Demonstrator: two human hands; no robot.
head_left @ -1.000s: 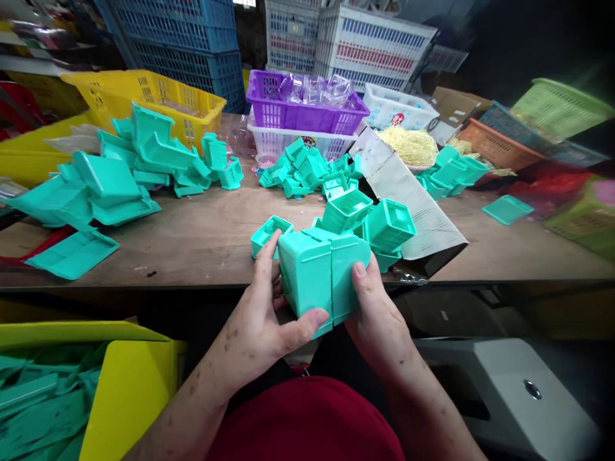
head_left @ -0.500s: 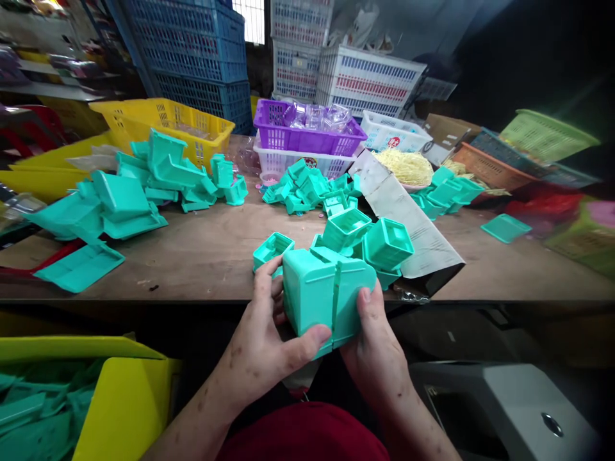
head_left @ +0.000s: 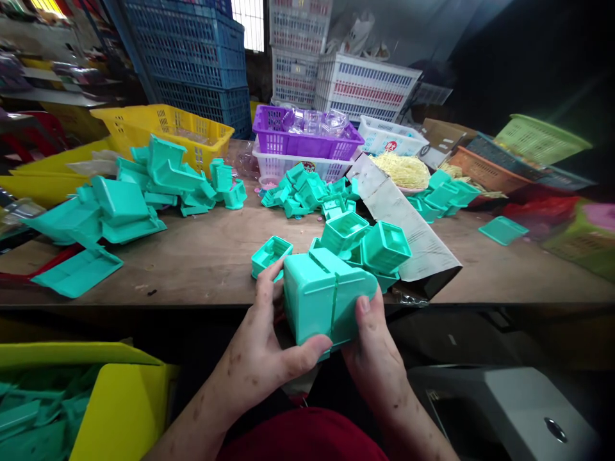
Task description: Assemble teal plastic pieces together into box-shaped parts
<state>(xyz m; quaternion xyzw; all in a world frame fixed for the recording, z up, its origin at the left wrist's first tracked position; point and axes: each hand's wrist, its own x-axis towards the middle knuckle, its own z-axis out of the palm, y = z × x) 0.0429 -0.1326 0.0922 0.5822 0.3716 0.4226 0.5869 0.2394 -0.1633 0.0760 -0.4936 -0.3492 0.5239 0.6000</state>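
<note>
Between both hands, just in front of the table edge, is a turquoise plastic box (head_left: 312,298) made of two parts with a narrow seam between them. My left hand (head_left: 273,339) wraps its left part, thumb on the lower front. My right hand (head_left: 377,339) grips the right, rounded part with the thumb pressed on its face; its other fingers are hidden behind. Beyond the box stand a small open turquoise tray (head_left: 271,253) and several turquoise square cups (head_left: 387,246) in a loose heap.
Piles of turquoise parts (head_left: 125,205) lie on the wooden table (head_left: 202,256). A cardboard piece (head_left: 403,224) slants at right. Behind are a yellow basket (head_left: 211,144), a purple basket (head_left: 307,144) and yellow strands (head_left: 401,171). A yellow bin (head_left: 120,410) stands lower left, a grey box (head_left: 533,397) lower right.
Both hands keep their hold on the box, which is tipped slightly so more of its top shows. The seam looks a little narrower. The view has shifted slightly.
</note>
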